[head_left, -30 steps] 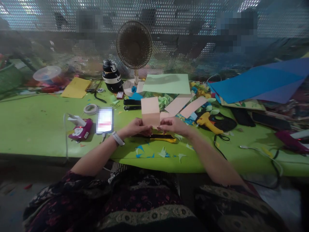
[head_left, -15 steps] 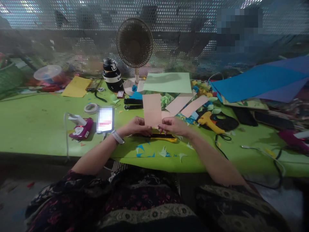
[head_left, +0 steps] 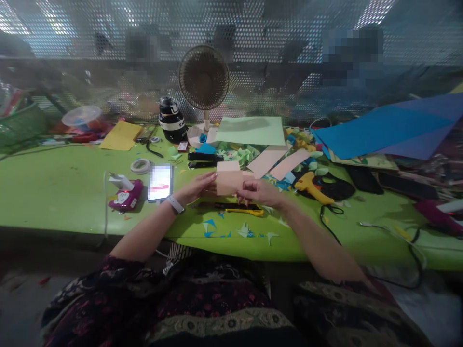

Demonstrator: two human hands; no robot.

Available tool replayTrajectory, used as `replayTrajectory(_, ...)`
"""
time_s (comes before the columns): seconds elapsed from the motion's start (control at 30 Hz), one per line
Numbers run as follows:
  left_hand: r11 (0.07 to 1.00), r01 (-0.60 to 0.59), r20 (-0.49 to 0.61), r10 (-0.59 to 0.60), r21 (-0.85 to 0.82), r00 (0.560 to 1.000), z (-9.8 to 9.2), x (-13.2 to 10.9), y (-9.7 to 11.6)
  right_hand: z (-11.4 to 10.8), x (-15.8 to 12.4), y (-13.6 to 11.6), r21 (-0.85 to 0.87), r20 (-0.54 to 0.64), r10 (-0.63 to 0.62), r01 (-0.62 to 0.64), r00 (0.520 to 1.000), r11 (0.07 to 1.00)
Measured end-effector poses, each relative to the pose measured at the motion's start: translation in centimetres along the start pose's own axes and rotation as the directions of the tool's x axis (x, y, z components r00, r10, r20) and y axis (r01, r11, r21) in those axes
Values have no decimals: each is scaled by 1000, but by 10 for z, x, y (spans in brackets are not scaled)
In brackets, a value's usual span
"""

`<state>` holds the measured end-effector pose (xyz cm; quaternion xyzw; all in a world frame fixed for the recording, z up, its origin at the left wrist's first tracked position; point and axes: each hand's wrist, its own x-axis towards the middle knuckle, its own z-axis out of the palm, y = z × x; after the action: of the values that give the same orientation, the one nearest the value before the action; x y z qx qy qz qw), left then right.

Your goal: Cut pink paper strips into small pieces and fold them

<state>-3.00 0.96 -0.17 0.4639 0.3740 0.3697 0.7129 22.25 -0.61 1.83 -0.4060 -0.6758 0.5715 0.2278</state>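
A pale pink sheet of paper [head_left: 229, 178], looking bent over into a shorter shape, is between my two hands above the green table. My left hand [head_left: 198, 188] grips its left edge, fingers behind and thumb along the side. At the lower right corner, my right hand [head_left: 259, 192] pinches the paper with curled fingers. Just below the hands lies a yellow and black cutter knife [head_left: 245, 211]. Small blue and pale green paper scraps [head_left: 246, 229] are scattered near the table's front edge. Two pink paper strips [head_left: 269, 161] lie behind my right hand.
Left of my hands are a lit phone [head_left: 160, 182], a tape roll [head_left: 141, 166] and a purple device [head_left: 126, 195]. Behind stand a fan [head_left: 204, 79] and a bottle [head_left: 172, 120]. A yellow glue gun [head_left: 314, 188] and blue sheets [head_left: 379, 127] lie right.
The pink sheet stood tall and flat before; its upper part is now folded down. My left hand has shifted up along its left edge. The camera view has tilted slightly.
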Motion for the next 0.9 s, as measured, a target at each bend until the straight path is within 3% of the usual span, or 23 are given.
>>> replayTrajectory(0.07,998,-64,18,64,-4,998,5,-1,0,6,0,-1,-28,17,34,-33,999,999)
replayTrajectory(0.27,972,-228,-83,233,66,969,7,-3,-1,12,3,0,-33,-19,44,-45,999,998)
replayTrajectory(0.4,975,-208,-40,212,81,976,6,1,-6,12,3,0,-36,-8,40,-40,999,999)
replayTrajectory(0.53,978,-199,-131,206,63,970,5,4,-8,11,1,-2,-184,-29,-7,1,1000,983)
replayTrajectory(0.63,970,-241,-222,239,19,945,3,4,-4,10,-2,-4,-467,-26,-89,67,996,882)
replayTrajectory(0.73,964,-267,-252,254,-16,934,-1,3,1,12,-4,-5,-704,87,-98,131,991,698)
replayTrajectory(0.8,959,-281,-269,263,-30,927,-2,4,2,15,-5,-5,-766,139,-73,154,988,624)
replayTrajectory(0.9,949,-310,-306,281,-50,910,-4,5,2,17,-4,-5,-782,152,-65,160,986,602)
